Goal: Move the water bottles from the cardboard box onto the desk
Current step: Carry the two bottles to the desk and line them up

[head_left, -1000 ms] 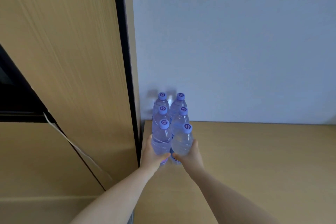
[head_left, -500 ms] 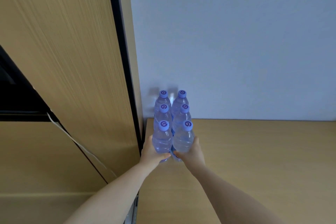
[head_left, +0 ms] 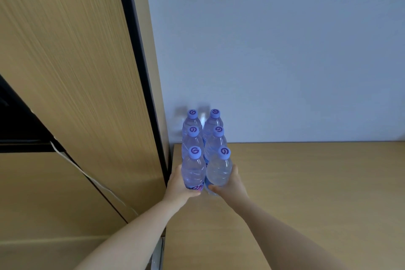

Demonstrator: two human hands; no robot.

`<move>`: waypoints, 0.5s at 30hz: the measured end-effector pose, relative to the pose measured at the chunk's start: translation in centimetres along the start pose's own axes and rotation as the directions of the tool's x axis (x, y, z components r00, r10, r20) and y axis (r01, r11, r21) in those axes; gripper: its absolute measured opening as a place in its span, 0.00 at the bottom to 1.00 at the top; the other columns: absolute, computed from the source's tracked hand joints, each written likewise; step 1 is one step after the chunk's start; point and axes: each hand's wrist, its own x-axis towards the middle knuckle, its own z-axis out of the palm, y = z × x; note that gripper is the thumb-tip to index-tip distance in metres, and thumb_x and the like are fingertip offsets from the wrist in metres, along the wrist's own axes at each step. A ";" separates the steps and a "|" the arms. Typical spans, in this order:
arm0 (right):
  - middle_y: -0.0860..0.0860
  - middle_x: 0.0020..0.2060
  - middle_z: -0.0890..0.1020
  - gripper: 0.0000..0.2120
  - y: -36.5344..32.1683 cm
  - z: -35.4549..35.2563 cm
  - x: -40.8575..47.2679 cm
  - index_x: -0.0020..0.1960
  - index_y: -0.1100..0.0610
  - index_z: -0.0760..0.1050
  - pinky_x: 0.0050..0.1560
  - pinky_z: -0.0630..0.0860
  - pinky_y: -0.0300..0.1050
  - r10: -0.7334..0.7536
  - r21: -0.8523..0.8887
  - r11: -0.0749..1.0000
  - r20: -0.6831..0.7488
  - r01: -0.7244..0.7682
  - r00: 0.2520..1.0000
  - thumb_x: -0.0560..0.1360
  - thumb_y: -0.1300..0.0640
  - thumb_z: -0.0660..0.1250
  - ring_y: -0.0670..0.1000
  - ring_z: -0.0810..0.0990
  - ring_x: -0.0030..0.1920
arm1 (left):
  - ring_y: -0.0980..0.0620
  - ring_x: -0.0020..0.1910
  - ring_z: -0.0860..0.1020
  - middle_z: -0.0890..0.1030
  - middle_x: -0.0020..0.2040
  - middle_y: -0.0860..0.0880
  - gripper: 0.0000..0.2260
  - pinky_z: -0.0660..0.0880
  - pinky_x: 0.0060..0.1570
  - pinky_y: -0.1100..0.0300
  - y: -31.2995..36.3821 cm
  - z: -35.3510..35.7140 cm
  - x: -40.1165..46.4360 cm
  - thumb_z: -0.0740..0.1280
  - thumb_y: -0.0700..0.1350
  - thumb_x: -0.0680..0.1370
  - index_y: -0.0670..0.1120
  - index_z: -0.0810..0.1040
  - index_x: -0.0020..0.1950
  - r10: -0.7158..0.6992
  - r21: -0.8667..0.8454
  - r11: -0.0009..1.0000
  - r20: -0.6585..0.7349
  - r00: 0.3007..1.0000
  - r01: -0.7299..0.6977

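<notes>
Left hand: the left hand is wrapped round the lower body of the near left bottle, palm against its outer side, thumb curled across the front near the pink label.
Right hand: the right hand grips the lower body of the near right bottle, fingers round its outer side, thumb lying across the front low down.
Between the hands: the two held bottles stand upright and pressed against each other, so the hands flank the pair from either side.
Contact with the surface: the bottle bases are hidden by the thumbs and wrists, so whether they rest on the desk cannot be told.
Just beyond the hands: four more water bottles stand upright in two rows of two, directly behind the held pair and close against it, making a block two wide and three deep.
Caps: all six carry lilac caps with a dark swirl mark, facing up.
Beyond the bottles: the far row stands just before the pale wall, which carries their faint shadows.
Left of the left hand: a tall wooden cabinet side with a dark edge strip rises just beside the hand and the left column of bottles.
Right of the right hand: bare wooden desk top runs off to the frame edge.
</notes>
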 end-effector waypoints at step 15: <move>0.40 0.50 0.75 0.29 -0.9 -1.1 -0.3 0.56 0.45 0.63 0.40 0.73 0.39 -0.032 -0.075 0.997 0.028 0.034 0.999 0.61 0.35 0.68 0.40 0.77 0.48 | 0.70 0.53 0.75 0.75 0.52 0.70 0.26 0.75 0.48 0.68 0.9 -1.5 -0.1 0.76 0.63 0.62 0.72 0.65 0.54 0.081 0.042 0.996 0.045 0.996 -0.083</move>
